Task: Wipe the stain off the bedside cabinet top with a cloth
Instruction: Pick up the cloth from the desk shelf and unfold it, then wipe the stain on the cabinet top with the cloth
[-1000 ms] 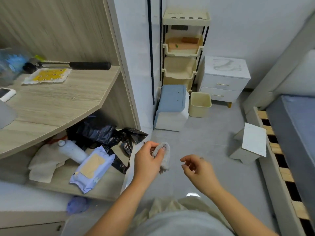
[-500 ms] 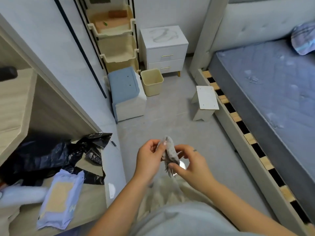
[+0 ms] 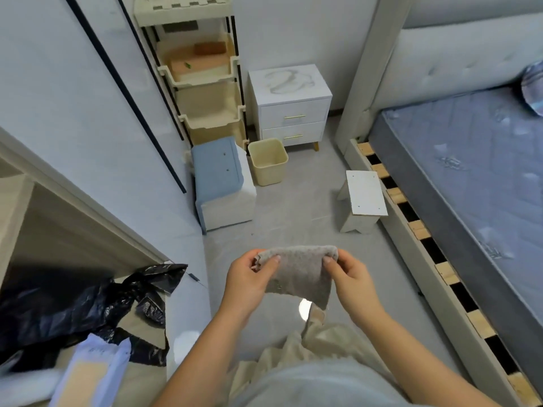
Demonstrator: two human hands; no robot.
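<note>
A grey cloth (image 3: 298, 273) is stretched flat between both hands in front of me, low in the view. My left hand (image 3: 248, 279) pinches its left top corner and my right hand (image 3: 351, 282) pinches the right one. Far across the floor stands the white bedside cabinet (image 3: 293, 113) with two drawers, against the back wall beside the bed. A grey looping stain (image 3: 286, 80) marks its top. Both hands are well short of the cabinet.
A blue-topped box stool (image 3: 219, 183), a cream bin (image 3: 268, 161) and a small white stool (image 3: 363, 199) stand on the floor between me and the cabinet. A cream shelf tower (image 3: 202, 74) stands left of it. The bed (image 3: 470, 177) runs along the right; black bags (image 3: 88, 304) lie at left.
The cloth was bunched in my left hand; my right hand joined it and the two have pulled it open flat. My view turned right, from the desk toward the cabinet and bed.
</note>
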